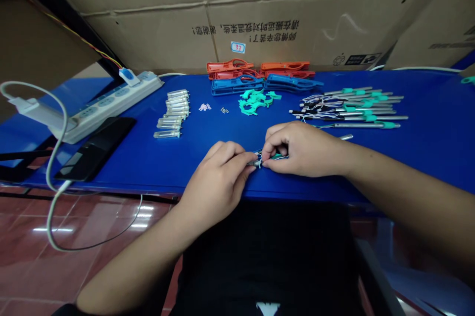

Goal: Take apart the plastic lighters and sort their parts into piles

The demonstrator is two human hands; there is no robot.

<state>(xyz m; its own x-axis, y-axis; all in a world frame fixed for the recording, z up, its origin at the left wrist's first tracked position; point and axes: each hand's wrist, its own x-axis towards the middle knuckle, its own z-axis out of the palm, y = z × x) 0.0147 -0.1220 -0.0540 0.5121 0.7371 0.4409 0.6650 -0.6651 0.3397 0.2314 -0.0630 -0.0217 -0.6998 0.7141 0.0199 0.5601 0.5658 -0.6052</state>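
Observation:
Near the front edge of the blue table, my left hand (pixel 218 182) is closed, thumb and forefinger pinching a small pale tube-like part (pixel 254 162). The fingers cover most of it. Just to the right, my right hand (pixel 297 150) pinches thin white wires (pixel 260 158) at that part's end; the exact joint is too small to make out. A teal piece (pixel 277 156) shows under the right fingers. Beyond the right wrist pokes the tip of a metal rod (pixel 347 137). Farther back lie several metal rods (pixel 367 117) with teal clips, wires and white connectors.
Clear tubes (pixel 172 113) with metal tips lie in a row at left. Tiny pink pieces (pixel 204 107), small pins (pixel 224 110) and loose teal clips (pixel 256 101) sit mid-table. Orange (pixel 285 66) and blue (pixel 237 84) plastic shells, a cardboard box (pixel 166 34), phone (pixel 96 150) and power strip (pixel 111 108) surround them.

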